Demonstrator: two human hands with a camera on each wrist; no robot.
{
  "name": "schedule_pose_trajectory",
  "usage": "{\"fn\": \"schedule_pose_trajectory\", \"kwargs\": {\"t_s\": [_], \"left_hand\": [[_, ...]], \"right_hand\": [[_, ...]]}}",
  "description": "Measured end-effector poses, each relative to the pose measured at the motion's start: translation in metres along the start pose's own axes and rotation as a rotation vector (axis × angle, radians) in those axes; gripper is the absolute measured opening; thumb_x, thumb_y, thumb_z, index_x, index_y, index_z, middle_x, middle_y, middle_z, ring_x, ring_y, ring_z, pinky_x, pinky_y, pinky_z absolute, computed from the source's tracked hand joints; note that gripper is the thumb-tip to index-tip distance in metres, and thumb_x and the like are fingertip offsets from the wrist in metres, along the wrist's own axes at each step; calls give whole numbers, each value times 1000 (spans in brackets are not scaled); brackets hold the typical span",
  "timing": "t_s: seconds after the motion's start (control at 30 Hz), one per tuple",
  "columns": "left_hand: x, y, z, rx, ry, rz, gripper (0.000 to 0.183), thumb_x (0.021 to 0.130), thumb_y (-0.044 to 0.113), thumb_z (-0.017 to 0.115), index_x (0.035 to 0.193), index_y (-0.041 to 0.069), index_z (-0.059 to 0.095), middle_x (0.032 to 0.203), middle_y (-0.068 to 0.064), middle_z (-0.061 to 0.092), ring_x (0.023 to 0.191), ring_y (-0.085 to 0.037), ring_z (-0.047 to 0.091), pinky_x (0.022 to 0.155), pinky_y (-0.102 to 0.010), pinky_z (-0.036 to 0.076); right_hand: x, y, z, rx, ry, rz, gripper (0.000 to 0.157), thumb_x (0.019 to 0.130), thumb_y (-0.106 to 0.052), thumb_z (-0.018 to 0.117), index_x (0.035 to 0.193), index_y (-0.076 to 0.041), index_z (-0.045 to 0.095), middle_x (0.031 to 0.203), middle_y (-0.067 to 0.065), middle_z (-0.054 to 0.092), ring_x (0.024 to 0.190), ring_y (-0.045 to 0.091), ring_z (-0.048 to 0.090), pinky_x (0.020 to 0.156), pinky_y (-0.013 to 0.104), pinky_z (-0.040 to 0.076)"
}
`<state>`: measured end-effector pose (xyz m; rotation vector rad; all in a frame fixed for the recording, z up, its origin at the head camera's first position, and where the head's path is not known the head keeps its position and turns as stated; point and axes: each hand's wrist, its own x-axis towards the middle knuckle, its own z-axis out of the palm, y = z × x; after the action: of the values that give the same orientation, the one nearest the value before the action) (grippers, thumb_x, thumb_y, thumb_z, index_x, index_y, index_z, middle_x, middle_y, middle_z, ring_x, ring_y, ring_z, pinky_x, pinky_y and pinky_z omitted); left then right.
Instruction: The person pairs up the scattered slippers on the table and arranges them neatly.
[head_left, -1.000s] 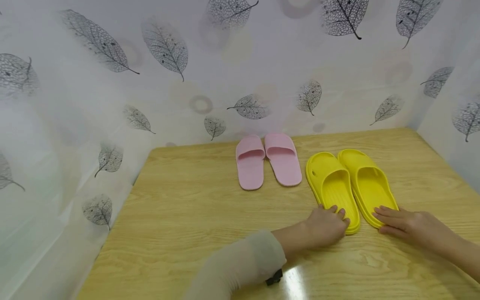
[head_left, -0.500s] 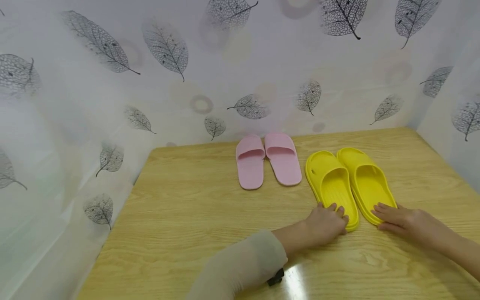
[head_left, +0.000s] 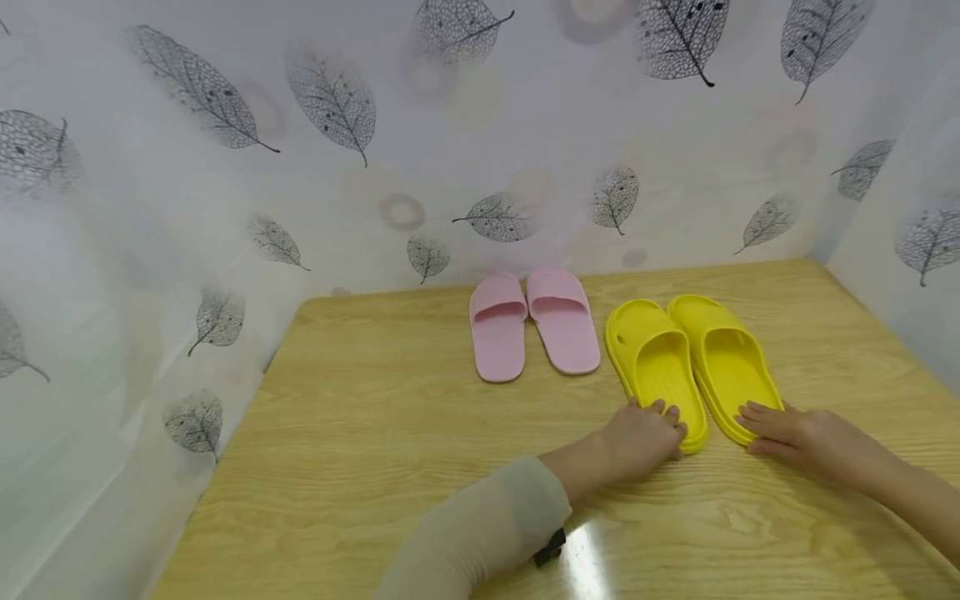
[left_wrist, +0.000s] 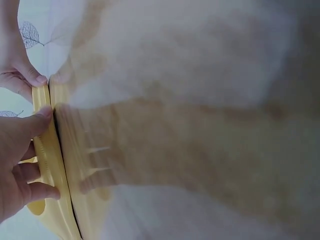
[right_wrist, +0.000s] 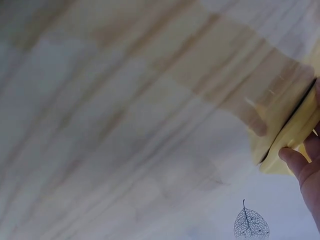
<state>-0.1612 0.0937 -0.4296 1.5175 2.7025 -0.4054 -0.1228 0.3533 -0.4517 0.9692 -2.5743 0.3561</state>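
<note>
In the head view my left hand [head_left: 641,437] holds the heel of the left yellow slipper [head_left: 667,379], thumb at its side and fingers over the sole. My right hand [head_left: 810,442] holds the heel of the right yellow slipper [head_left: 738,375], fingers flat on the insole. Both yellow slippers lie side by side on the wooden table, toes pointing to the back wall. The left wrist view shows my left thumb and fingers on the yellow rim [left_wrist: 50,150]. In the right wrist view my right thumb presses the heel edge [right_wrist: 295,130]; the other fingers are mostly hidden.
A pair of pink slippers [head_left: 498,346] lies left of the yellow pair, near the back wall. White leaf-print sheeting [head_left: 375,192] covers the walls around the wooden table [head_left: 375,433]. A small black object [head_left: 550,548] shows below my left sleeve.
Both hands have slid the yellow slippers slightly back and left, a little closer to the pink pair. The pink slippers stay put; the head view has shifted slightly.
</note>
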Motion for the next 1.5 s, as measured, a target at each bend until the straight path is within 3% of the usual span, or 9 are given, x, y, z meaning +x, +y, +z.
{"fn": "schedule_pose_trajectory", "kwargs": {"t_s": [0.1,0.27,0.77,0.9,1.0,1.2,1.5], "left_hand": [[1,-3,1,-16,7,-9,38,96,48,44,129,33,57,135,10,51,125,-9,45,97,-34,46],[3,-7,1,-43,25,-5,39,95,45,45,128,30,58,136,8,52,127,-12,46,97,-36,46],[12,-19,1,-93,-7,3,41,95,43,45,133,28,55,139,6,50,132,-14,42,101,-38,43],[13,-22,1,-111,-1,10,41,95,42,45,131,28,56,138,5,50,131,-15,43,102,-38,42],[14,-25,2,-106,20,15,39,95,42,45,129,26,58,135,5,53,129,-15,45,101,-38,43],[17,-27,4,-133,14,-4,39,96,42,46,129,25,58,137,3,52,131,-17,43,101,-40,43],[26,-34,2,-182,-46,-17,42,96,40,45,134,25,54,143,2,46,136,-17,38,105,-41,39]], "right_hand": [[4,0,0,-14,-21,17,47,62,-21,84,107,-17,73,104,11,69,86,22,67,80,-2,38],[12,2,-3,15,-48,32,42,62,-19,84,103,-12,74,99,15,70,83,19,68,70,-1,41],[20,6,-4,31,-73,94,38,63,-18,83,99,-9,75,100,15,70,88,16,67,76,-4,37],[23,7,-4,19,-73,90,38,62,-18,84,98,-8,75,99,15,70,87,18,68,71,9,49],[26,8,-3,2,-74,78,38,61,-18,84,96,-6,75,98,15,70,81,24,69,66,12,51],[30,14,-1,4,-72,68,38,60,-19,85,95,-7,76,95,16,71,76,28,70,63,8,49],[40,16,-7,27,-179,155,35,68,-19,82,99,-2,74,98,20,70,82,34,69,64,40,56]]}}
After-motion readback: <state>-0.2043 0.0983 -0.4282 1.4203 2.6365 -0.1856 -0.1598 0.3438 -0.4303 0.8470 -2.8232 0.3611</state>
